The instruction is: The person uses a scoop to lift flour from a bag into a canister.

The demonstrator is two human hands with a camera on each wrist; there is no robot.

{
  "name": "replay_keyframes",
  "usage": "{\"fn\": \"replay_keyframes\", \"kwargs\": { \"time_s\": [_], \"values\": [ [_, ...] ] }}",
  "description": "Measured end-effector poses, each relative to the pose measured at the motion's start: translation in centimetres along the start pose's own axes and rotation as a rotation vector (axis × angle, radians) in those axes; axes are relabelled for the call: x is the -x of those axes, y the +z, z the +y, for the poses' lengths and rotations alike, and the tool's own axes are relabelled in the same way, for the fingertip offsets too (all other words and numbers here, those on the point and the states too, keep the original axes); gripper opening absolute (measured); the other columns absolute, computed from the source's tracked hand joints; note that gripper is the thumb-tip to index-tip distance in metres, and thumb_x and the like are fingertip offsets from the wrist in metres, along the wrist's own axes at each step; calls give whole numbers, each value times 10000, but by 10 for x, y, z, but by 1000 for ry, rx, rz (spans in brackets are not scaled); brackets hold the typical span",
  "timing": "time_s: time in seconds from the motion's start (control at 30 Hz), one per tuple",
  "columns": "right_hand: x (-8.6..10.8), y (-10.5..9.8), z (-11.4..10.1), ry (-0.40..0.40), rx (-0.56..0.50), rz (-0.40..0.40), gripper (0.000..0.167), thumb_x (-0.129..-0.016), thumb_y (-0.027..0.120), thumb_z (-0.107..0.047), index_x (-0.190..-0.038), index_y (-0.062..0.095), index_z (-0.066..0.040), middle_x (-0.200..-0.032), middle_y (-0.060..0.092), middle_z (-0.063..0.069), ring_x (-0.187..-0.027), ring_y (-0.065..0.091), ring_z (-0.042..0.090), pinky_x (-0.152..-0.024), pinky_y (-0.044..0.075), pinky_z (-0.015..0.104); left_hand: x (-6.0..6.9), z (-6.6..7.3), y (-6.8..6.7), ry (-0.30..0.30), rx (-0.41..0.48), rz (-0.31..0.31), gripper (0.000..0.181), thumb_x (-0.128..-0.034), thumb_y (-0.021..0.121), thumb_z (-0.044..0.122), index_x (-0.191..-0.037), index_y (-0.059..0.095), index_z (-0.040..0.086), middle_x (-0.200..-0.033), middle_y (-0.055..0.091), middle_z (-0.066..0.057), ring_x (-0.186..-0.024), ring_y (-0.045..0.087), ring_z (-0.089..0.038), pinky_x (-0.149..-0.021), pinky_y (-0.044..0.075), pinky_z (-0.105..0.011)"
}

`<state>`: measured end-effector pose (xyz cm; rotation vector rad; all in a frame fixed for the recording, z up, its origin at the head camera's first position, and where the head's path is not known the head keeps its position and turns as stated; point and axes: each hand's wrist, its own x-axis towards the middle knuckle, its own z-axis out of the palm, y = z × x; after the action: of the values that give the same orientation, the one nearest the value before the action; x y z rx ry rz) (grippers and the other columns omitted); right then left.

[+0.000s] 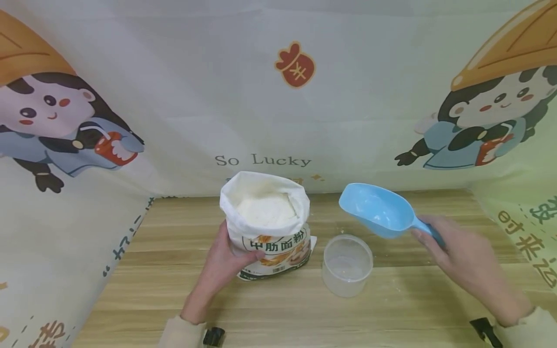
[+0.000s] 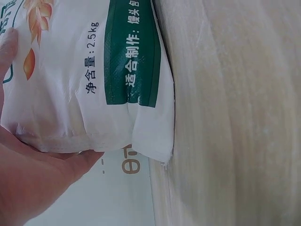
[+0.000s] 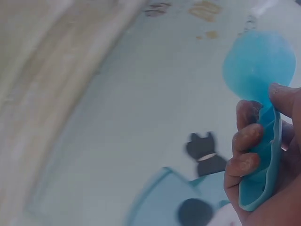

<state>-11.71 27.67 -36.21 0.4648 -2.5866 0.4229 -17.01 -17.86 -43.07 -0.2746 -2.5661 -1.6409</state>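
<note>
Blue scoop, one, held apparently raised above the wood-grain counter, right of centre; its long axis runs leftward and slightly away from the person, handle at the right hand, lip toward the bag. Right hand: fingers curled round the handle, thumb along its neck. Flour bag, one, white, printed, upright, top folded outward, with pale flour showing within; to the left of the scoop, a gap between lip and bag mouth. Left hand: gripping the bag's left side, thumb across the front. Plastic tub, one, clear, round, open-topped, on the counter between the two hands, just right of the bag and to the near side of the scoop's bowl. Backdrop: printed curtain, lettered "So Lucky".
</note>
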Motion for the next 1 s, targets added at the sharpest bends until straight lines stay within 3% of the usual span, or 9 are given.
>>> {"fn": "replay_keyframes", "kwargs": {
  "time_s": [0.2,0.47,0.6,0.73,0.83,0.93,1.0],
  "values": [
    [-17,-15,-23,-92,24,38,203,-997,700,-265,-1105,694,-94,-798,584,-66,-639,465,86,-474,351,246,0,0,1,8,2,-2,1111,-705,966,219,-1589,296,157,-1477,514,-117,-1382,470,-367,-1174,311,-626],
    [-50,-31,-52,-245,33,74,238,-1005,682,-321,-1142,719,-131,-901,681,-31,-628,482,76,-466,359,250,0,0,0,23,15,-4,1104,-714,963,207,-1590,294,151,-1479,513,-120,-1393,459,-365,-1183,293,-628],
    [-68,-37,-65,-310,71,76,471,-1076,442,-549,-1050,701,-157,-754,558,-88,-560,401,51,-436,290,244,0,-1,0,26,22,-5,1089,-719,960,200,-1584,301,154,-1472,518,-118,-1381,471,-360,-1181,301,-624],
    [-84,-41,-80,-362,105,59,673,-1057,228,-653,-1004,700,-176,-740,517,-110,-533,376,36,-428,261,238,0,0,-1,31,31,-11,1070,-723,957,193,-1575,312,157,-1451,538,-112,-1362,494,-351,-1175,313,-621],
    [-95,-42,-92,-398,141,38,469,-1058,477,-565,-986,717,-169,-736,535,-90,-528,420,53,-419,293,249,0,0,-1,31,34,-11,1065,-720,959,191,-1571,320,157,-1438,552,-110,-1351,506,-349,-1169,325,-622],
    [-106,-44,-105,-403,193,4,257,-980,710,-407,-898,695,-164,-680,487,-72,-507,415,87,-405,300,274,0,0,-1,34,28,-11,1057,-716,960,190,-1564,331,158,-1431,560,-105,-1340,516,-346,-1158,345,-620],
    [-113,-46,-114,-390,234,-31,246,-945,766,-351,-834,652,-164,-650,439,-63,-489,384,108,-393,291,290,0,0,-1,37,23,-10,1054,-710,962,190,-1560,340,167,-1429,562,-95,-1333,523,-340,-1148,362,-615]
  ]
}}
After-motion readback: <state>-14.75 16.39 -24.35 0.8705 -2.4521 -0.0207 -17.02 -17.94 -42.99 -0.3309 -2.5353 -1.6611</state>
